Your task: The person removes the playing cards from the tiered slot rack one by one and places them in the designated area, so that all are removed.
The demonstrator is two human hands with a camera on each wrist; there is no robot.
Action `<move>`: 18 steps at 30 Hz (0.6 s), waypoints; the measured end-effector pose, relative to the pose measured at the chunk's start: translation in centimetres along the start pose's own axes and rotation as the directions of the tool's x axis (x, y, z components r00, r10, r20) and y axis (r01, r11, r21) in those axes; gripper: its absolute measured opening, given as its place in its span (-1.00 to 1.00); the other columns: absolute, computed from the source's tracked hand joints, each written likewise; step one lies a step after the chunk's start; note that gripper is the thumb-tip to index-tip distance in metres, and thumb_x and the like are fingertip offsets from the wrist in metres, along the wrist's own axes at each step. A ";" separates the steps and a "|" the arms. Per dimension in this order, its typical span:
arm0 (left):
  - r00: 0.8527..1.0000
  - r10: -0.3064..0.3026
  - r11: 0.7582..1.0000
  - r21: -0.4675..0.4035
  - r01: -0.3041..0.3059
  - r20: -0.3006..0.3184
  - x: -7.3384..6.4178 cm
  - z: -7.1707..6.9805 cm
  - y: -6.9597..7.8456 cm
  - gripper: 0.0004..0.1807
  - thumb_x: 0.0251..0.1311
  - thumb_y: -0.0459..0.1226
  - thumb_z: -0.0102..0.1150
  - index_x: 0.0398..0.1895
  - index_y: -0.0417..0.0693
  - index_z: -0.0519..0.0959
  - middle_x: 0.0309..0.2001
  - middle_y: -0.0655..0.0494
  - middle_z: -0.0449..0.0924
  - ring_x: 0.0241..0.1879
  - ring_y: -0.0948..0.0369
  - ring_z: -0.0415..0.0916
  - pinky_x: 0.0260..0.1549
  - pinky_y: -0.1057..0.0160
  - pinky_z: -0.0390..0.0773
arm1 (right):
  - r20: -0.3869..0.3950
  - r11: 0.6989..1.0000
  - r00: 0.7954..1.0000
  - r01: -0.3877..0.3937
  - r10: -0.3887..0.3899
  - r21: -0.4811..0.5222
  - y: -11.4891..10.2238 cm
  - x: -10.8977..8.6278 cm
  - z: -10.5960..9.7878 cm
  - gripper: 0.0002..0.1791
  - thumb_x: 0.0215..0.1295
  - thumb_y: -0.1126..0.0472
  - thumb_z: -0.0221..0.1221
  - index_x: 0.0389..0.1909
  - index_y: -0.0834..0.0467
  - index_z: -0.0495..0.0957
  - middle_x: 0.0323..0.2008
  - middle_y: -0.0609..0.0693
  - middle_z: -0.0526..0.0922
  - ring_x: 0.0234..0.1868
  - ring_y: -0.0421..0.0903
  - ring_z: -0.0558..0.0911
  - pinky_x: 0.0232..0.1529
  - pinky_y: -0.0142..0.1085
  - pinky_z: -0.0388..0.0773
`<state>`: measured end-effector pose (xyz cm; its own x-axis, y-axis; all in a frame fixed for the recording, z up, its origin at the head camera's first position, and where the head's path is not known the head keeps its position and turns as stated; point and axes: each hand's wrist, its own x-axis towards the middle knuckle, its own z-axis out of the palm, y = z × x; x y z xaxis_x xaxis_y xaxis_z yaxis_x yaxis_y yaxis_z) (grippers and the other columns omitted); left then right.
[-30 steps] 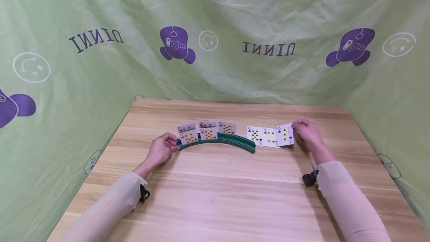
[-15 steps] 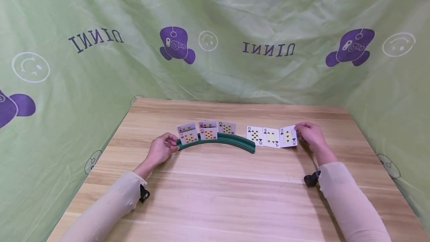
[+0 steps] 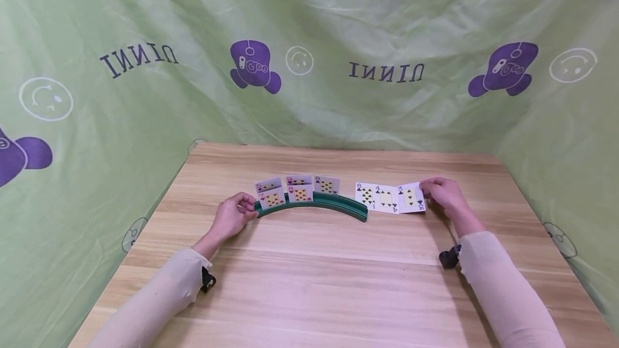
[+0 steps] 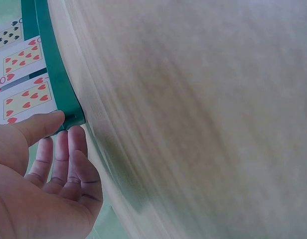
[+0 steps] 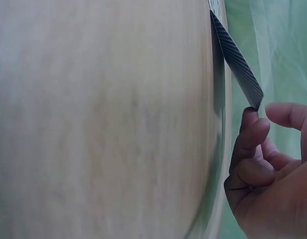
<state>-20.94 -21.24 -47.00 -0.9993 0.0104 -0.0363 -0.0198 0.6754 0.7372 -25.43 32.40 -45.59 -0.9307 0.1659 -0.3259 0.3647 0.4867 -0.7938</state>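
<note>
My left hand [image 3: 233, 215] pinches the left end of a curved green card holder [image 3: 333, 199]; in the left wrist view the thumb rests on that end with the fingers below. Several playing cards stand in it in two rows, with a seven of hearts [image 3: 272, 198] and an eight of hearts [image 3: 300, 193] in front. My right hand [image 3: 442, 195] holds the outer edge of a black three [image 3: 411, 197]. That card slants up off the table in the right wrist view, its patterned back [image 5: 240, 67] showing. Beside it lie a black four [image 3: 386, 199] and a black eight [image 3: 365, 194].
A wooden table [image 3: 314, 283] bears everything. Green printed cloth [image 3: 309, 106] hangs behind it and at both sides. A black eight [image 3: 326, 185] stands alone in the holder's back row. Each wrist wears a black camera, one of them the right wrist camera [image 3: 450, 258].
The black three moved right, off the four, then back left a little with my right hand. The four now overlaps the eight's right edge. My left hand and the holder stay put.
</note>
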 end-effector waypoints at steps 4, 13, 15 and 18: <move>1.000 -0.001 1.000 -0.004 0.001 -0.002 0.0 0.0 0.0 -0.71 0.11 -0.43 0.36 -0.08 -0.15 0.57 -0.17 -0.08 0.65 -0.20 0.10 0.64 -0.12 0.17 0.67 | 0.012 1.000 1.000 0.000 0.000 -0.007 0.3 0.0 -0.3 -0.44 0.47 0.03 0.04 0.31 0.32 0.38 -0.16 0.00 0.61 -0.38 -0.27 0.52 -0.34 -0.41 0.52; 1.000 0.008 1.000 0.000 -0.008 0.000 0.0 -0.1 0.1 -0.72 0.13 -0.43 0.36 -0.09 -0.16 0.57 -0.17 -0.08 0.65 -0.20 0.11 0.64 -0.12 0.16 0.67 | 0.024 1.000 1.000 0.012 -0.012 -0.001 0.4 -0.3 -0.8 -0.44 0.46 0.00 0.05 0.29 0.31 0.38 -0.24 -0.05 0.64 -0.42 -0.25 0.55 -0.41 -0.39 0.51; 1.000 0.006 1.000 0.000 -0.006 -0.001 0.0 0.0 0.1 -0.72 0.12 -0.43 0.36 -0.09 -0.15 0.57 -0.18 -0.07 0.66 -0.21 0.11 0.64 -0.12 0.16 0.67 | 0.025 1.000 1.000 0.017 -0.016 -0.012 0.2 -0.4 -0.8 -0.43 0.46 -0.02 0.04 0.30 0.30 0.38 -0.16 0.01 0.64 -0.38 -0.23 0.55 -0.36 -0.38 0.51; 1.000 0.005 1.000 0.000 -0.005 -0.002 0.1 0.0 0.1 -0.72 0.12 -0.43 0.36 -0.09 -0.15 0.57 -0.18 -0.07 0.66 -0.21 0.11 0.64 -0.12 0.15 0.67 | 0.025 0.999 0.999 0.026 -0.025 -0.034 0.0 -0.5 -0.5 -0.41 0.48 -0.06 0.02 0.30 0.29 0.38 -0.05 0.10 0.62 -0.31 -0.19 0.55 -0.30 -0.36 0.50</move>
<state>-21.00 -21.15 -46.93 -0.9994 0.0120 -0.0312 -0.0149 0.6751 0.7375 -24.93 32.77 -45.19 -0.9386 0.1319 -0.3189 0.3394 0.5194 -0.7842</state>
